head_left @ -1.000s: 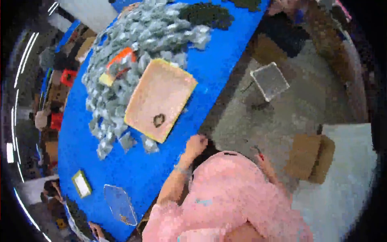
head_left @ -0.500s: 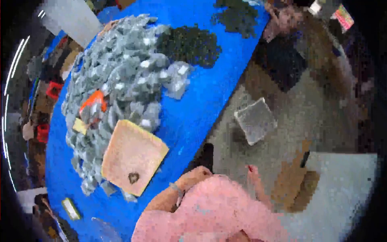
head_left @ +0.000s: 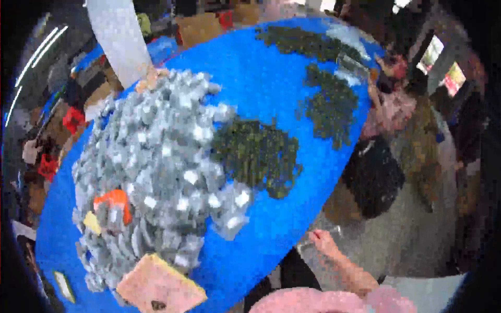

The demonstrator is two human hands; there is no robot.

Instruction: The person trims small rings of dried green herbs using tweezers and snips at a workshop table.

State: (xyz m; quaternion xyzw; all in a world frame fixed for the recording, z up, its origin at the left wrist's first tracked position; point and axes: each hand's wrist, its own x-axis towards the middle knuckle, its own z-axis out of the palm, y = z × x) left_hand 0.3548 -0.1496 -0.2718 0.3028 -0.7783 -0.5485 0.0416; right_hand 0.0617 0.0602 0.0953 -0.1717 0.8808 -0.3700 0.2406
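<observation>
My right hand (head_left: 324, 243) reaches out past the right edge of the blue table (head_left: 276, 229). It overlaps a clear tray (head_left: 336, 229), mostly hidden behind the hand and forearm. The fingers are too blurred to show whether they grip it. My left hand is out of view. A large heap of grey-white pieces (head_left: 151, 141) covers the table's left part. An orange item (head_left: 112, 198) and a small yellow piece (head_left: 92, 223) lie on the heap. At its near end is a pale pink, yellow-edged square container (head_left: 162, 287) with a dark mark.
Dark green clusters of small pieces (head_left: 255, 156) lie mid-table, with more (head_left: 331, 107) farther right. Another person (head_left: 391, 107) is at the far right edge, near a clear tray (head_left: 352, 65). A dark rounded object (head_left: 373, 177) stands beside the table. Red containers (head_left: 73, 120) are at left.
The view has tilted up, so the table's contents sit lower and more of its far end shows. My left hand has left the view. My right hand has extended forward to the clear tray.
</observation>
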